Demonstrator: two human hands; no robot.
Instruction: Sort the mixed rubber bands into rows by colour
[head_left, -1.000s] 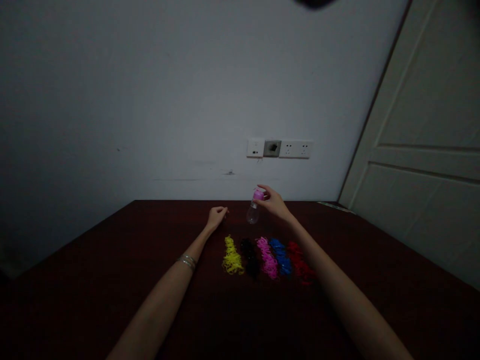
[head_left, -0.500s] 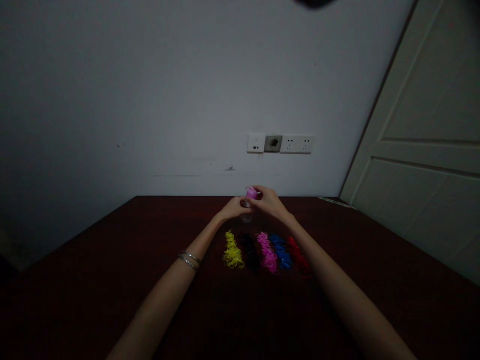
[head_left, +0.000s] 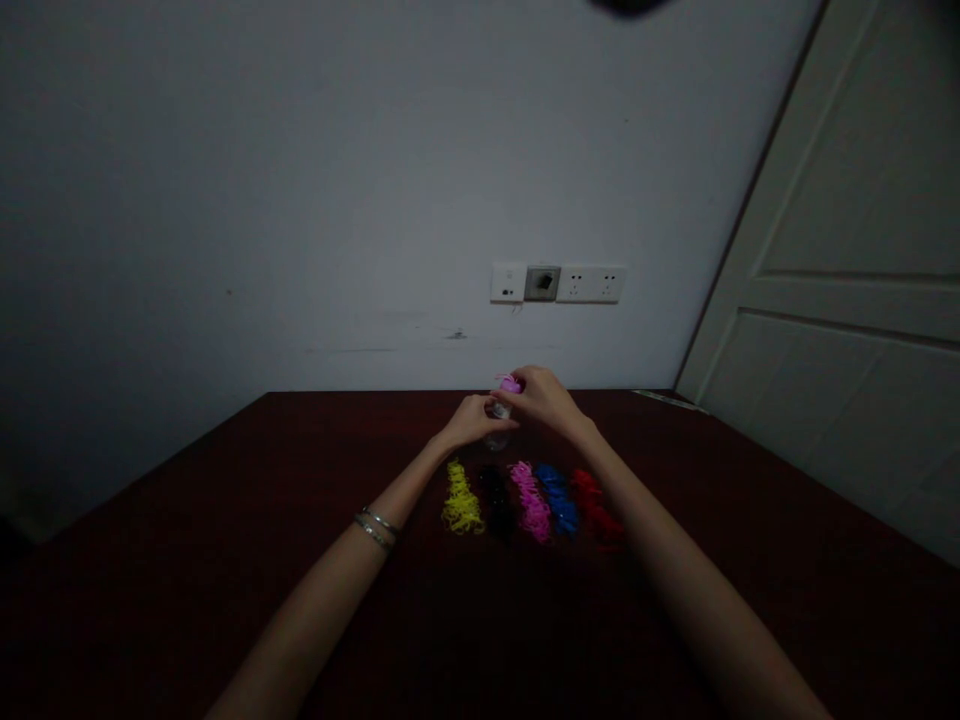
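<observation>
Near the back of the table, my left hand [head_left: 474,421] is closed around a small clear bottle [head_left: 498,440]. Above it, the fingers of my right hand [head_left: 546,400] grip the bottle's pink cap [head_left: 510,384], which leans a little to the right. Whether the cap is fully off the neck, I cannot tell. Closer to me lie heaps of what look like small rubber bands, side by side: yellow [head_left: 462,502], black [head_left: 496,502], pink [head_left: 532,505], blue [head_left: 559,502] and red [head_left: 594,505]. My right forearm partly covers the red heap.
The dark red-brown table [head_left: 187,520] meets a pale wall [head_left: 337,200] at its back edge. A row of sockets [head_left: 556,284] sits on the wall just above. On the right stands a white panelled door [head_left: 847,300].
The pink cap has shifted slightly right and tilted with my right hand. More of the clear bottle shows between my hands. The view has moved a little.
</observation>
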